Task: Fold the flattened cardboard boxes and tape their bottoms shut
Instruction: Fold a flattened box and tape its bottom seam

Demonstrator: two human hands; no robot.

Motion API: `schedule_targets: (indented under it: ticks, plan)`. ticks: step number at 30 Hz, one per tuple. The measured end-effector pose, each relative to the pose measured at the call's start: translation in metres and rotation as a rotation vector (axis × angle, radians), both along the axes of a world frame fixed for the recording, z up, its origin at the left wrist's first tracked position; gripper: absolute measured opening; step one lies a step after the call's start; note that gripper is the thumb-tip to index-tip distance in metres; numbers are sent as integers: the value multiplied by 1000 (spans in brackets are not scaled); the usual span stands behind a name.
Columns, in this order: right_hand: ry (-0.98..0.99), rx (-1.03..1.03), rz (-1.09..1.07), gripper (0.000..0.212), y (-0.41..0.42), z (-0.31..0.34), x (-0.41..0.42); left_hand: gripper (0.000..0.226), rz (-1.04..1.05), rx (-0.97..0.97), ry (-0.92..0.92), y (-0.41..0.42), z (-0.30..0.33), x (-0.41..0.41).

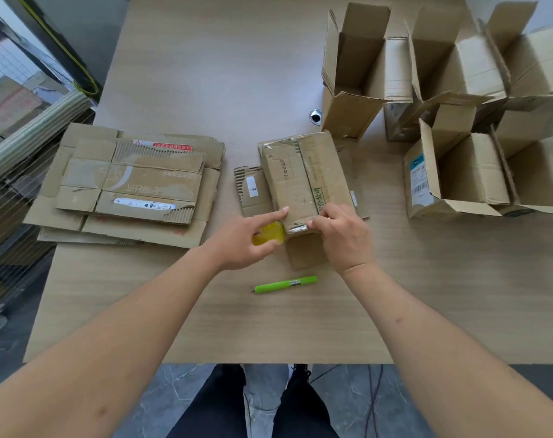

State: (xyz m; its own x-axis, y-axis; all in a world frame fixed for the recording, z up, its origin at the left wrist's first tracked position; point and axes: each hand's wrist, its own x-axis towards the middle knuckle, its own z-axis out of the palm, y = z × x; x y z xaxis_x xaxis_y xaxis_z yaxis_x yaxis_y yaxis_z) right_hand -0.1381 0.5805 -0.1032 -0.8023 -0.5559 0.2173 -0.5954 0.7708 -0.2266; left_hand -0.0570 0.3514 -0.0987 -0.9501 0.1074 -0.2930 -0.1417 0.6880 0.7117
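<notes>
Cardboard box (303,181) lies bottom-up at mid-table (205,74), likely so its seam can be taped, while the left hand (249,245) curls round the yellow tape roll (268,233), forefinger out on the flap, and the right hand (341,235) pinches the near edge.

We note a pale wood-grain table (205,74) with a round metal grommet (315,115) set in it. Grey marbled floor (347,403) below; a reflective glass panel (12,77) at left. Light even.
</notes>
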Motion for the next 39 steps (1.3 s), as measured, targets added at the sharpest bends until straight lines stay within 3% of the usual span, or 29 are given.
schedule_targets:
  ticks: [5,9,12,15,19,24,28,31,33,36,39]
  plan:
    - [-127,67,-95,20,-9,13,11,86,101,91,-17,5,1,2]
    - [-147,98,-183,15,-21,12,5,78,237,-166,9,-9,-11,-1]
    - [-161,97,-223,12,-23,9,7,60,243,-121,-8,-13,-8,1]
    - [-183,57,-239,7,-24,9,13,28,212,-24,-38,-13,0,8]
    - [-230,81,-210,22,-28,17,16,2,232,-76,-20,-5,4,8]
    - [-41,-167,55,18,-13,4,40,7,278,-90,15,2,6,6]
    - [-424,79,281,35,-3,-28,62,9,297,-88,29,4,3,8]
    - [-476,264,291,35,2,-46,70,9,317,-61,35,4,2,9]
    - [-492,277,257,29,8,-52,72,10,328,-57,32,5,2,9]
    - [-468,201,241,21,22,-55,75,11,348,-52,38,8,5,11]
    - [-433,-6,180,14,34,-51,78,11,368,-60,32,11,8,13]
